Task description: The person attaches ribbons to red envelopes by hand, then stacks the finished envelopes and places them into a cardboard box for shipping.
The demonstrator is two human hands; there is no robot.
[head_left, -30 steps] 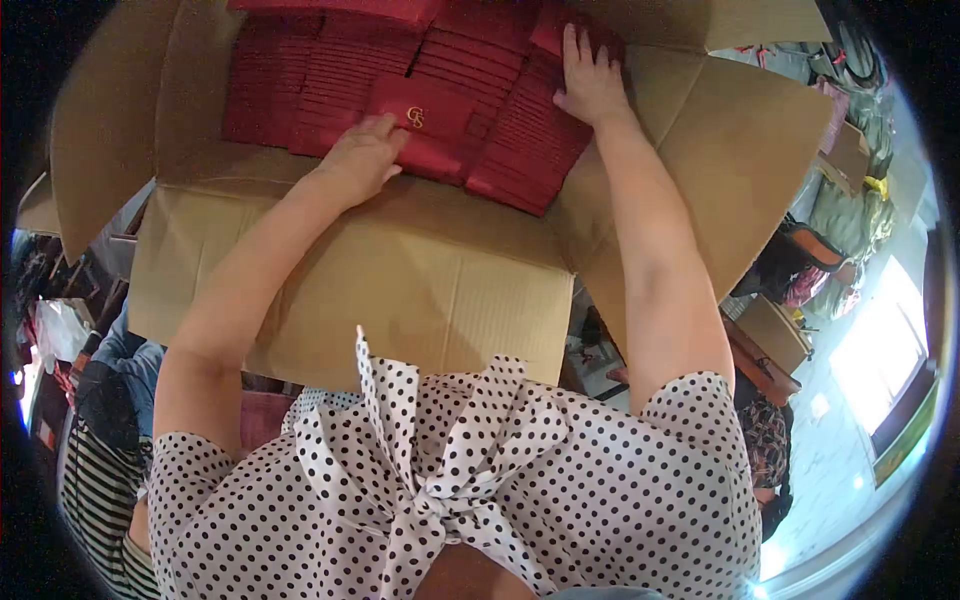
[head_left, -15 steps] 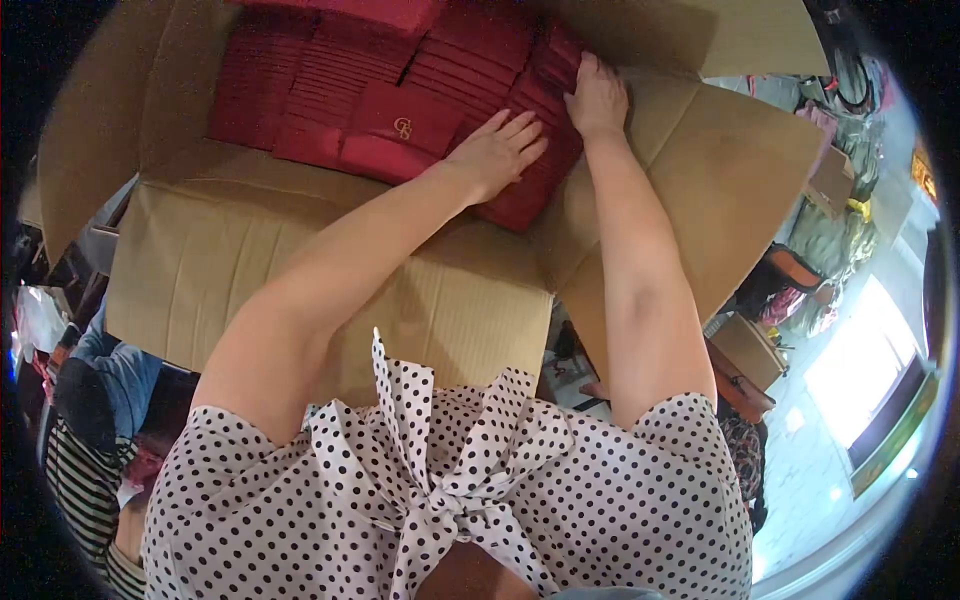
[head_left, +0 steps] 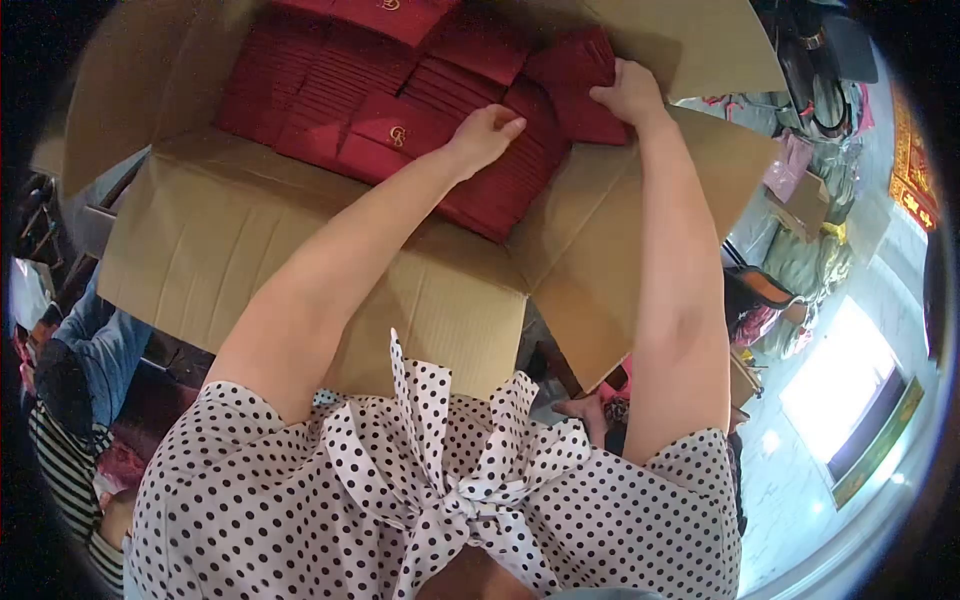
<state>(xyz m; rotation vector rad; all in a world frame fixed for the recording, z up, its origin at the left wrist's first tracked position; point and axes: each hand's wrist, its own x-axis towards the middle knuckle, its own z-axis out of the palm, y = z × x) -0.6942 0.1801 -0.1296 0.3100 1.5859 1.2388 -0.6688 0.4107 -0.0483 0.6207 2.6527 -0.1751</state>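
Observation:
Rows of flat red pouches fill a cardboard box in front of me. One red pouch with a gold monogram lies flat near the front of the rows. My right hand grips a bundle of red pouches by its right edge, at the box's right side. That bundle is tilted and stands out above the row. Over the front right rows is my left hand, its fingers curled in and the thumb beside them. Whatever it may hold is hidden.
A wide box flap sticks out to the right, and another leans toward my body. At the left sits a person in a striped top. Another person's hand shows below the box. Plastic-wrapped bundles lie on the floor at right.
My right hand has lifted a bundle of pouches up and to the right. My left hand, flat and spread before, has curled its fingers and moved slightly left. The camera view has shifted.

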